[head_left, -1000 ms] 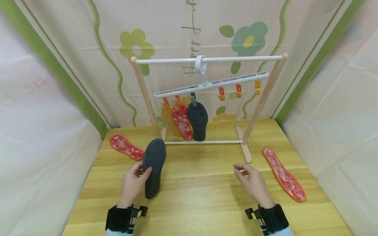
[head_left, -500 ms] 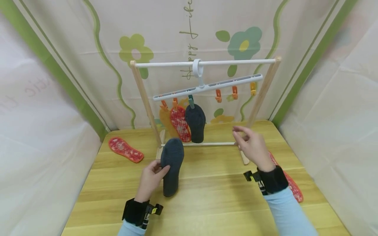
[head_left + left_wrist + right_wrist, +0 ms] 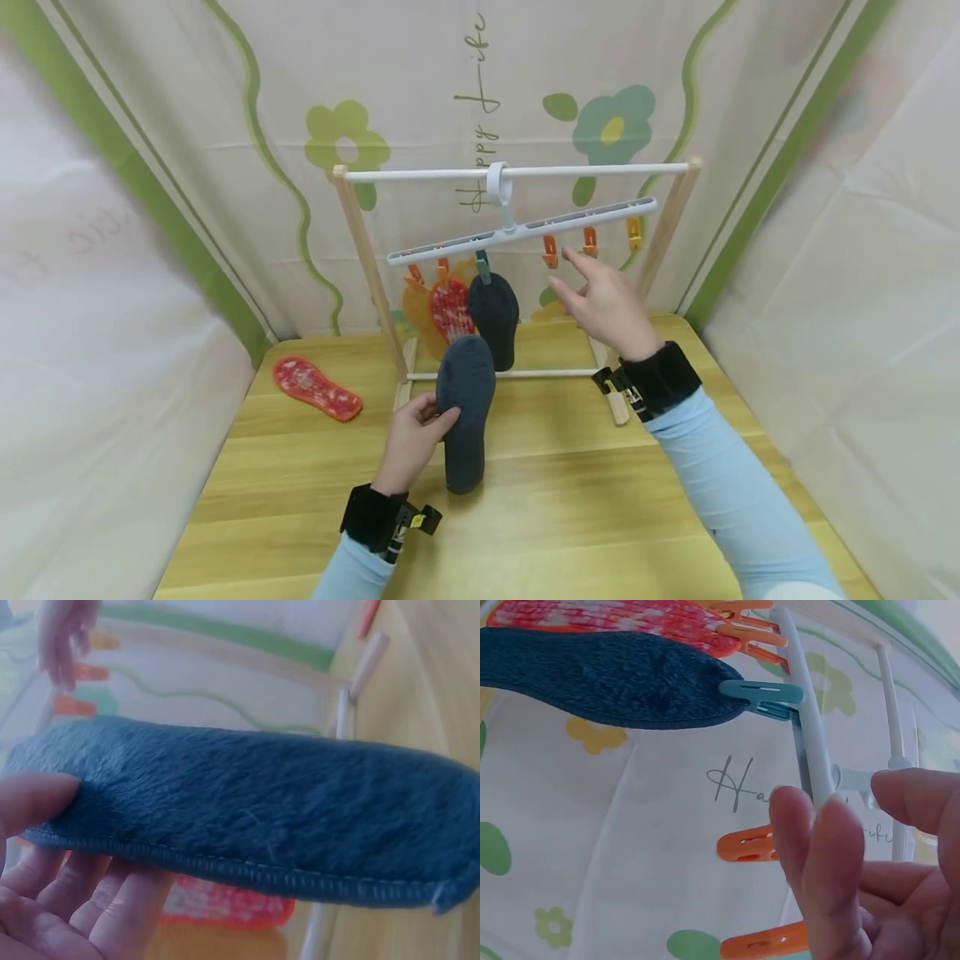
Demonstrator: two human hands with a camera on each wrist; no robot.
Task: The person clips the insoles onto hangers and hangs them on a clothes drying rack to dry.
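While I am holding the dark grey insole (image 3: 467, 414) in my left hand (image 3: 411, 437), pinching it at its side edge between the thumb and the other fingers, I am raising my right hand (image 3: 604, 307) toward the white clip hanger (image 3: 525, 229). The insole is standing almost upright above the wooden table (image 3: 570, 517), with its long axis running from the table up toward the rack (image 3: 365, 250), and its upper end is lying just below the grey insole (image 3: 494, 309) that is already hanging from the teal clip (image 3: 483, 268). My right fingers (image 3: 832, 862) are spread loosely and are gripping nothing; they are hovering just beside the free orange clips (image 3: 551, 250) on the right half of the hanger. So the free clips are lying up and to the right of the held insole, and my right hand is much nearer to them than my left. One red patterned insole (image 3: 317, 388) is lying on the table, well apart on the left.
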